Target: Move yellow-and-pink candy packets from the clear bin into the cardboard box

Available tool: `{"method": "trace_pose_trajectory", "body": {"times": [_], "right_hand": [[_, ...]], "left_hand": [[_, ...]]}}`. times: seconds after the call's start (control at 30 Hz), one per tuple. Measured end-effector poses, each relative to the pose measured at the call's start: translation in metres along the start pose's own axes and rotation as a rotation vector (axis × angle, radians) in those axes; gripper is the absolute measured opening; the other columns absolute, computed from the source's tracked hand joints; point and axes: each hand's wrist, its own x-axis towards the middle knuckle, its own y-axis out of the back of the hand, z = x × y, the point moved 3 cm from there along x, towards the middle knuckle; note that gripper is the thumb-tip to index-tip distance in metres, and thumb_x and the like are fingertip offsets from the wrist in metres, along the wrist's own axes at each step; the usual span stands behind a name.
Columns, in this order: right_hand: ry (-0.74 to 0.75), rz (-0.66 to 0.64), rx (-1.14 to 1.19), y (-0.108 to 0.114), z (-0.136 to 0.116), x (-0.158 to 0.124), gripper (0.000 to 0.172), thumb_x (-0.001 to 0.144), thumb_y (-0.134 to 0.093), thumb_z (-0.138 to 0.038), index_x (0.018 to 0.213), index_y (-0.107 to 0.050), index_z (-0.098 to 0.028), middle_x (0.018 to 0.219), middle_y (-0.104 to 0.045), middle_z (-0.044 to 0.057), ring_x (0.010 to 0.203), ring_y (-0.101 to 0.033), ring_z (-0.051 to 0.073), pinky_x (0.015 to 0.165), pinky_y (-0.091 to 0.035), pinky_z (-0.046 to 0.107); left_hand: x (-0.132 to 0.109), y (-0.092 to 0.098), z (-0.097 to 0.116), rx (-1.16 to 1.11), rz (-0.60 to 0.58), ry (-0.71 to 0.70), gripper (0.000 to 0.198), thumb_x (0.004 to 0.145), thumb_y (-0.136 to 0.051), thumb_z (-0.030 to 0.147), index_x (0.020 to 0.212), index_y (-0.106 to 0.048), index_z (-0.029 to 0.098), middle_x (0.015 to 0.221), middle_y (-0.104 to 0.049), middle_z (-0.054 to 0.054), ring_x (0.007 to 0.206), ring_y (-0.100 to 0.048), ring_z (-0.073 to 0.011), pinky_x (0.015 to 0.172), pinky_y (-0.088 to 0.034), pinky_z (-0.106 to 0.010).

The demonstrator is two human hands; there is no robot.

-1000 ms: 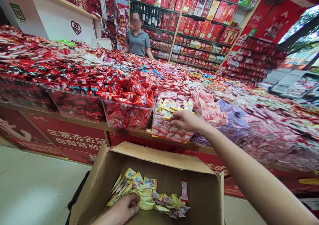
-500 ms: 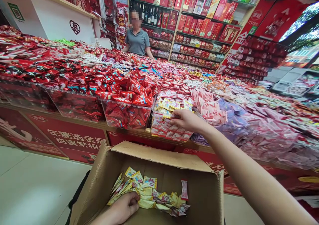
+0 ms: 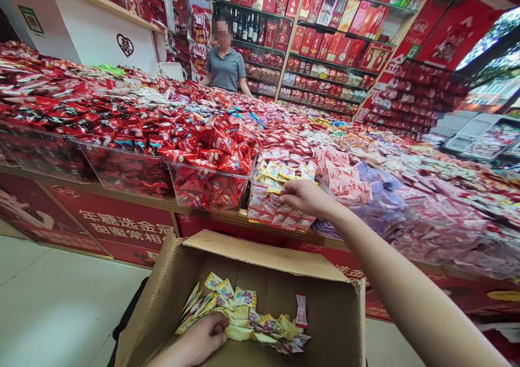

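Observation:
My right hand (image 3: 305,197) reaches over the front edge of a clear bin (image 3: 260,207) of yellow and pink sweets, fingers curled down onto the sweets; what it grips is hidden. My left hand (image 3: 199,341) rests inside a brown cardboard box (image 3: 260,259) at the bottom, fingers closed on a pile of yellow wrapped sweets (image 3: 247,321) lying on the box floor.
A long counter of clear bins holds red packets (image 3: 211,166) to the left and pink and purple packets (image 3: 365,185) to the right. A person in a grey shirt (image 3: 225,66) stands behind the counter. Shelves of red gift boxes (image 3: 333,26) line the back wall.
My right hand has shifted slightly on the bin's front edge. My left hand stays on the sweets in the box.

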Motion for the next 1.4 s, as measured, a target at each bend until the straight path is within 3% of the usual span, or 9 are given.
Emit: {"method": "trace_pose_trajectory", "body": {"times": [0.43, 1.03, 1.1, 1.23, 1.3, 1.37, 1.4], "right_hand": [[0.01, 0.068, 0.017, -0.003, 0.002, -0.003, 0.019, 0.074, -0.049, -0.031, 0.082, -0.061, -0.02, 0.082, -0.064, 0.005, 0.073, -0.056, 0.016, 0.061, -0.039, 0.024], [0.0, 0.094, 0.102, 0.0, 0.002, -0.002, 0.015, 0.069, -0.056, -0.029, 0.076, -0.061, -0.017, 0.074, -0.063, 0.004, 0.066, -0.054, 0.015, 0.058, -0.039, 0.024], [0.042, 0.2, 0.19, 0.005, 0.002, -0.004, 0.017, 0.068, -0.058, -0.03, 0.079, -0.06, -0.017, 0.077, -0.063, 0.004, 0.069, -0.055, 0.015, 0.061, -0.041, 0.025], [0.036, 0.688, 0.386, 0.018, -0.004, -0.032, 0.009, 0.075, -0.05, -0.023, 0.079, -0.056, -0.018, 0.074, -0.059, 0.002, 0.069, -0.053, 0.013, 0.063, -0.042, 0.026], [0.033, 0.829, 0.445, 0.012, -0.016, -0.058, 0.006, 0.075, -0.048, -0.019, 0.076, -0.054, -0.02, 0.068, -0.056, 0.001, 0.063, -0.051, 0.012, 0.059, -0.041, 0.026], [0.118, 0.707, 0.45, -0.012, -0.038, -0.083, 0.007, 0.073, -0.049, -0.016, 0.073, -0.053, -0.022, 0.063, -0.055, 0.0, 0.057, -0.049, 0.013, 0.055, -0.041, 0.027], [0.195, 0.531, 0.42, -0.033, -0.051, -0.094, 0.009, 0.072, -0.048, -0.017, 0.072, -0.054, -0.023, 0.061, -0.056, 0.0, 0.056, -0.049, 0.014, 0.053, -0.04, 0.028]], "left_hand": [[0.0, 0.0, -0.001, -0.002, 0.001, 0.003, 0.024, 0.069, -0.045, 0.028, 0.09, -0.054, 0.02, 0.072, -0.057, 0.002, 0.069, -0.051, -0.0122, 0.058, -0.035, -0.017], [0.006, -0.003, -0.01, -0.04, -0.005, -0.011, 0.024, 0.069, -0.044, 0.028, 0.09, -0.054, 0.02, 0.071, -0.055, 0.002, 0.067, -0.05, -0.0122, 0.057, -0.034, -0.017], [0.006, -0.003, -0.009, -0.04, -0.014, -0.014, 0.023, 0.069, -0.044, 0.028, 0.089, -0.054, 0.02, 0.069, -0.055, 0.003, 0.066, -0.05, -0.012, 0.056, -0.034, -0.017], [0.004, -0.002, -0.005, -0.026, -0.013, -0.001, 0.023, 0.07, -0.044, 0.029, 0.089, -0.054, 0.02, 0.069, -0.055, 0.003, 0.066, -0.05, -0.0118, 0.057, -0.034, -0.017], [0.002, -0.001, -0.002, -0.014, -0.008, 0.014, 0.024, 0.069, -0.044, 0.028, 0.089, -0.054, 0.02, 0.07, -0.056, 0.003, 0.067, -0.05, -0.012, 0.057, -0.035, -0.017], [0.001, 0.0, 0.001, 0.005, -0.01, 0.019, 0.024, 0.069, -0.043, 0.027, 0.089, -0.055, 0.019, 0.07, -0.057, 0.002, 0.067, -0.051, -0.0125, 0.057, -0.035, -0.018], [0.0, 0.001, 0.003, 0.018, -0.011, 0.017, 0.024, 0.069, -0.043, 0.026, 0.088, -0.055, 0.019, 0.07, -0.057, 0.002, 0.067, -0.051, -0.0129, 0.057, -0.035, -0.018]]}}
